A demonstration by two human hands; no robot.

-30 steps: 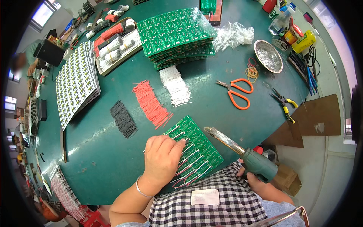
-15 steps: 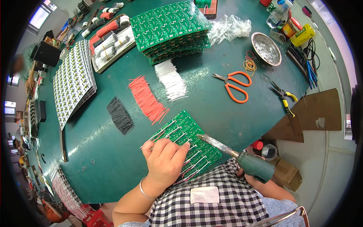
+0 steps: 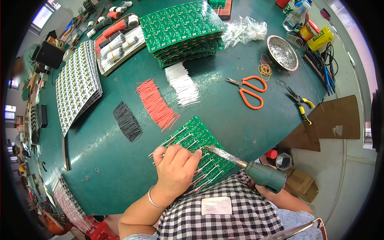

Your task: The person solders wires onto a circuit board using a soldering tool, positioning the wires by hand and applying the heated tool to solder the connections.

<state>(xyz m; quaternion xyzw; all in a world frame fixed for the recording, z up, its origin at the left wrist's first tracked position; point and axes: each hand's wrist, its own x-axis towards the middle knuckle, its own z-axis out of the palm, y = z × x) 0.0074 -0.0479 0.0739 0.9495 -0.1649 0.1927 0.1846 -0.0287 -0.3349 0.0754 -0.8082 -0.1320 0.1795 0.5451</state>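
Observation:
A green circuit board (image 3: 206, 134) lies tilted on the table in front of me, with several thin wires (image 3: 208, 175) laid in rows across it. My left hand (image 3: 175, 167) rests over the board, its fingers curled and pinched at a wire; the fingertips are partly hidden. My right hand (image 3: 267, 192) grips the dark green handle of a soldering iron (image 3: 266, 176), which covers most of the fingers. The iron's tip meets the board close to my left thumb.
Black (image 3: 127, 122), red (image 3: 157, 105) and white wires (image 3: 183, 85) lie in bunches beyond the board. Behind them rises a stack of green boards (image 3: 182, 26). Orange-handled scissors (image 3: 253, 92), yellow-handled pliers (image 3: 301, 105) and a metal bowl (image 3: 282, 52) are to the right.
The soldering iron has moved left, bringing its tip closer to my left thumb. My left hand has stayed nearly in place on the board.

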